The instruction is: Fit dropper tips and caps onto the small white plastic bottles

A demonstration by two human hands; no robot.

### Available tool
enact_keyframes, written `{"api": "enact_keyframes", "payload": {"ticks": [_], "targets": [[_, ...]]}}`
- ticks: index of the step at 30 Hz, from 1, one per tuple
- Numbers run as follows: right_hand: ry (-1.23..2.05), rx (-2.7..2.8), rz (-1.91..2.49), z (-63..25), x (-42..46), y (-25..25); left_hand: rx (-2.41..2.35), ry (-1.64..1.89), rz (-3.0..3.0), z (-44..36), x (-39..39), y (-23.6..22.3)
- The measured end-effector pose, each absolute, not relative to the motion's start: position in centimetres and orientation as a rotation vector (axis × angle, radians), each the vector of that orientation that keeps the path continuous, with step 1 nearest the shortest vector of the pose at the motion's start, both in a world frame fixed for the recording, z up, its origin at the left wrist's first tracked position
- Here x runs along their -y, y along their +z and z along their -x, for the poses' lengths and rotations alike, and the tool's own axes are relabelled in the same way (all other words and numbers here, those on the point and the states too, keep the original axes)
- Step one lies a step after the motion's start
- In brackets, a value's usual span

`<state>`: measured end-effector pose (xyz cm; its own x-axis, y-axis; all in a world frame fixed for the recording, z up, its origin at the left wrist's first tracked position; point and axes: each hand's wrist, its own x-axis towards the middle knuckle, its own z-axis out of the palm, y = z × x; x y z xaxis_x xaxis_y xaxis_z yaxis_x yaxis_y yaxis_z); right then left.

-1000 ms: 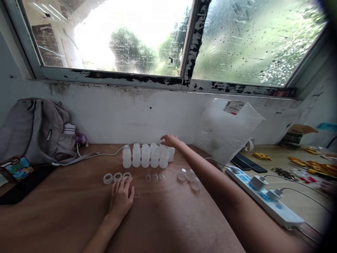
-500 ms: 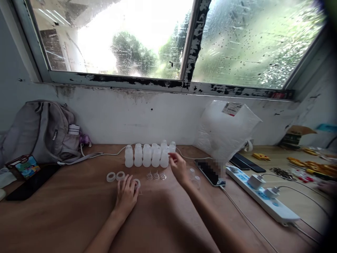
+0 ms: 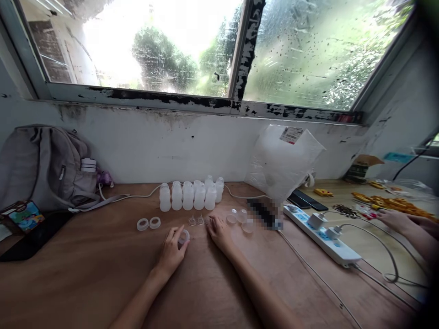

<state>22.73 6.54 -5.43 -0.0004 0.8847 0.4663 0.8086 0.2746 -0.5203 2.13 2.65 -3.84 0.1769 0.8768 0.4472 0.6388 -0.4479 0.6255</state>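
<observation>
My left hand [image 3: 172, 252] is closed around the side of a white screw ring [image 3: 184, 236], low over the wooden table. My right hand [image 3: 220, 234] has its fingertips closed on the rightmost clear bottle nipple [image 3: 207, 220], which they partly cover. Two more clear nipples [image 3: 196, 221] lie just left of it. Two white rings [image 3: 148, 224] rest farther left. Behind stand several frosted baby bottles [image 3: 188, 196], upright in close rows. Right of my right hand are several clear domed caps [image 3: 236, 217], one of them partly blurred out.
A grey backpack [image 3: 48, 164] leans at the back left, near a black phone-like slab [image 3: 34, 240]. On the right are a white power strip [image 3: 322, 235] with cables, dark phones [image 3: 307, 199] and a plastic bag [image 3: 281, 160]. Another person's hand [image 3: 394, 221] works among yellow parts [image 3: 394, 203].
My right hand has come down from the bottles to the nipples. My left hand has drawn a ring away from the other two, toward the right.
</observation>
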Motion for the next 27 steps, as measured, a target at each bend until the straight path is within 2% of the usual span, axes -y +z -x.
{"api": "enact_keyframes", "payload": {"ticks": [10, 18, 27], "targets": [[0.155, 1.765, 1.292, -21.4, -4.3, -3.2, -1.207, 1.265, -1.867, -2.5, -2.1, -3.2], [0.340, 1.858, 1.107, -18.3, -0.7, -1.7, -1.130, 1.175, -2.025, -2.7, -1.1, -2.7], [0.396, 1.831, 1.151, -18.5, -0.4, -0.9, -1.126, 1.178, -2.081, -2.8, -0.9, -2.7]]}}
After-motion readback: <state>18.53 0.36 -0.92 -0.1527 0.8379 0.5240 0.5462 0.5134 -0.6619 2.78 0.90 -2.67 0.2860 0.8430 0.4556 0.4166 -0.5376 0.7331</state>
